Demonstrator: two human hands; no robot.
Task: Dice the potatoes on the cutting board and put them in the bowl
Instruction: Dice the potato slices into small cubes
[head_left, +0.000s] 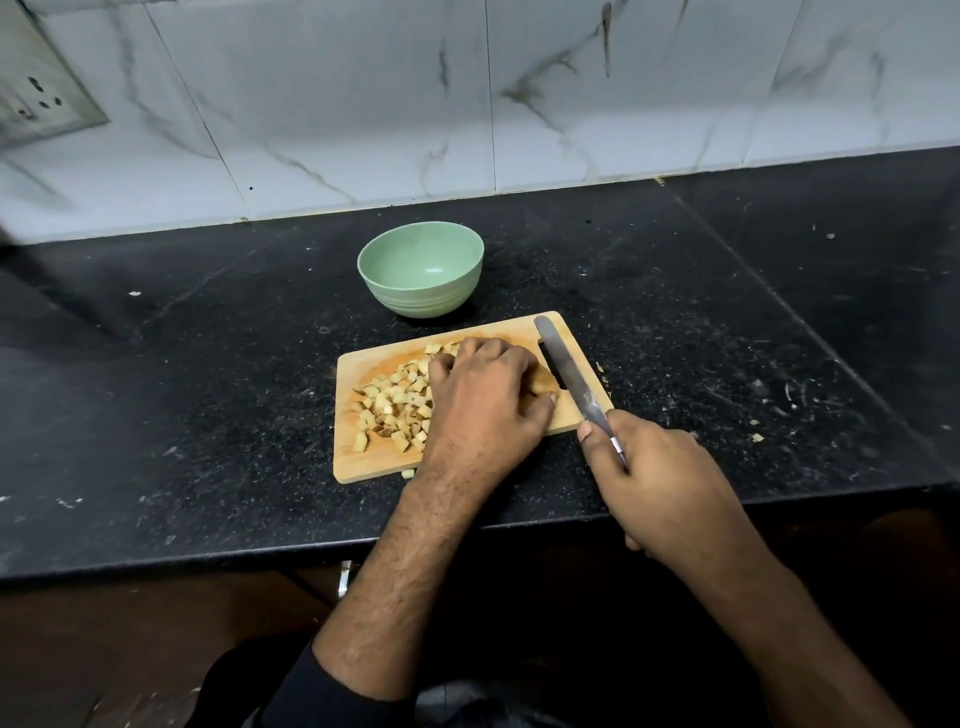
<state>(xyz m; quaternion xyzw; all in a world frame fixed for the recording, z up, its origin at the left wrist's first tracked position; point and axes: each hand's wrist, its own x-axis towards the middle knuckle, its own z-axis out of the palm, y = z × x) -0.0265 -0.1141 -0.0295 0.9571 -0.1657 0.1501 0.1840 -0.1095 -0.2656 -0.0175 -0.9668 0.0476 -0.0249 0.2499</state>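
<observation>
Steadying uncut potato under curled fingers, the left hand guarded against the knife, which the right hand gripped; diced pieces lay left of those fingers.

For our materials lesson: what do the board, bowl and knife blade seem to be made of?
Cutting board: pale wood or bamboo, matte, faint grain.
Bowl: probably plastic or glazed ceramic, smooth mint green, soft sheen.
Knife blade: metal, likely steel, grey, dully reflective.
</observation>
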